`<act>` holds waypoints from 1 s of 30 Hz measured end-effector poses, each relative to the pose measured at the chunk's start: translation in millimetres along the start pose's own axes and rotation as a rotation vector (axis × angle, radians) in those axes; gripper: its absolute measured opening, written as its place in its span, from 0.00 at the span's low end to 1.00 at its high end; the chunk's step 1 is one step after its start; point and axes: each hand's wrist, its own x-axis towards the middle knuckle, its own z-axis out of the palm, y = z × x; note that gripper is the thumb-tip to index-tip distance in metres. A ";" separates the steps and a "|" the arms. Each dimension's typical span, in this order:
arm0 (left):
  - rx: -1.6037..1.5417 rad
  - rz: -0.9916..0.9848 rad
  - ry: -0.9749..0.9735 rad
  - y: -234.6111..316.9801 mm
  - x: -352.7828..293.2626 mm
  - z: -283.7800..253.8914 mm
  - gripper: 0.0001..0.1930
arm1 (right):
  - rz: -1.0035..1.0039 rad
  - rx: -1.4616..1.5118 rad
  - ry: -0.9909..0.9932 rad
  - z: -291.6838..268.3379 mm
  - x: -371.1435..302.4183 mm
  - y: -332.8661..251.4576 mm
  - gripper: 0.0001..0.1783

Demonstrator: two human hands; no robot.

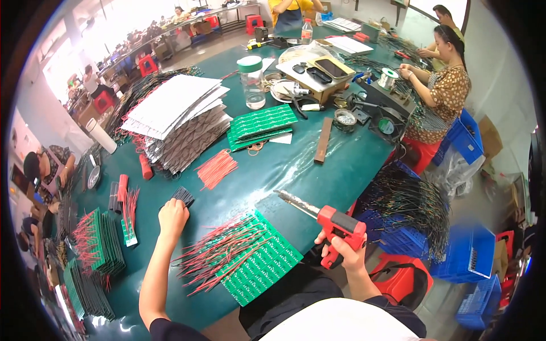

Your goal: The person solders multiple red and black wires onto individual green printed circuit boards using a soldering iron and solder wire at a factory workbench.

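Note:
My right hand (345, 252) grips a red and black pistol-shaped power tool (344, 230), its long metal barrel angled up and to the left over the table. My left hand (173, 216) is closed, its curled fingers at the near edge of a small pile of short black tubes (183, 196); what the fingertips hold, if anything, is hidden. Between my arms a green circuit board panel (267, 264) lies at the table's edge, with many loose red wires (222, 247) across its left part. A bunch of short red tubes (216, 169) lies beyond it.
Left stand stacked green panels with red wires (102, 241) and a narrow board strip with wires (129, 224). Farther off are piled white sheets (173, 102), green panels (263, 126), a green-lidded jar (252, 82) and a wooden bar (323, 140). Blue crates with wires (406, 241) flank the table's right.

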 end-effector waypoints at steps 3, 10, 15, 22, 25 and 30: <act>-0.022 0.007 -0.014 2.1 -0.7 -9.1 0.04 | 0.027 -0.016 0.001 1.9 -4.5 5.3 0.18; -0.424 -0.135 -0.248 -12.6 -1.3 -52.3 0.10 | 0.087 0.005 -0.003 1.4 -12.6 9.4 0.18; -0.167 0.035 -0.621 -31.1 6.0 -100.3 0.07 | 0.145 -0.023 -0.020 0.9 -15.5 11.1 0.18; 0.309 0.190 -0.981 -11.6 6.6 -83.1 0.05 | 0.268 -0.018 -0.095 11.3 -17.7 23.3 0.21; 0.290 0.245 -0.932 0.5 12.6 -78.3 0.04 | 0.272 -0.055 -0.146 18.9 -22.0 15.8 0.21; 0.334 0.254 -0.993 12.7 9.5 -71.6 0.04 | 0.280 -0.020 -0.121 8.9 -28.2 20.0 0.21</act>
